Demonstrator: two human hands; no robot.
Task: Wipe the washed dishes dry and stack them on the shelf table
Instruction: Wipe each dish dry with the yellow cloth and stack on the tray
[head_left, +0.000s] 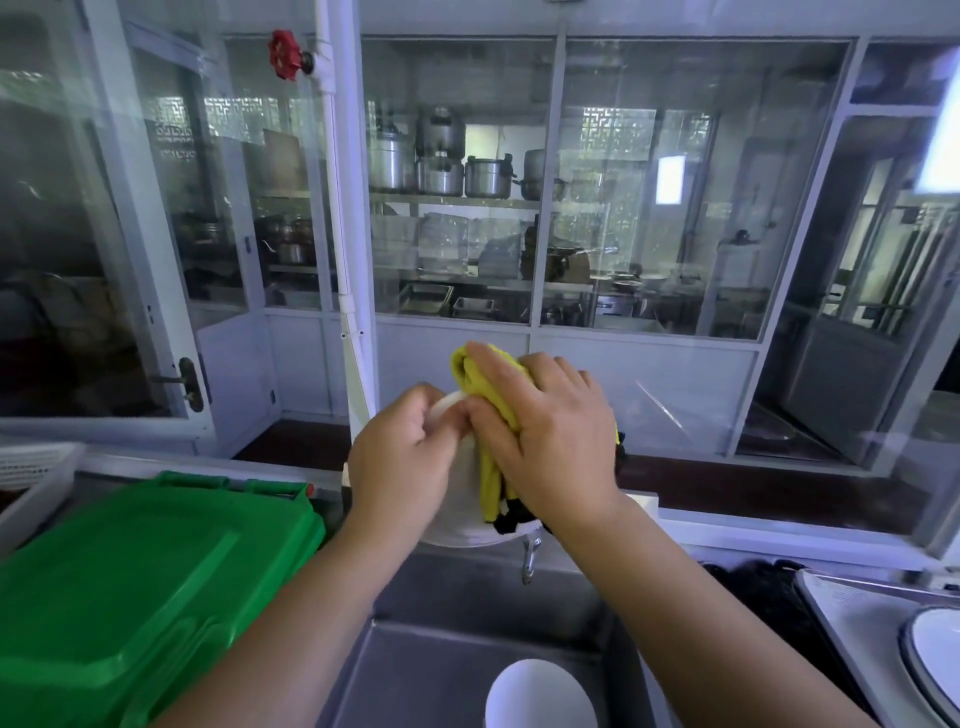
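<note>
Left hand (402, 452) curled round the rim of a white plate (462, 514) held above the sink (441, 670), right hand (545, 441) just beside it pressing a yellow cloth (480, 384) against the plate, white bowl (540, 696) below the hands in the sink, green bin lid (150, 587) left of the left forearm

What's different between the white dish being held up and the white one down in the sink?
The held dish is tipped nearly upright above the sink; the sink dish lies in the basin. The left hand grips the held dish while the right hand presses a yellow cloth on it; nothing touches the sink dish. Both are white and round.
</note>
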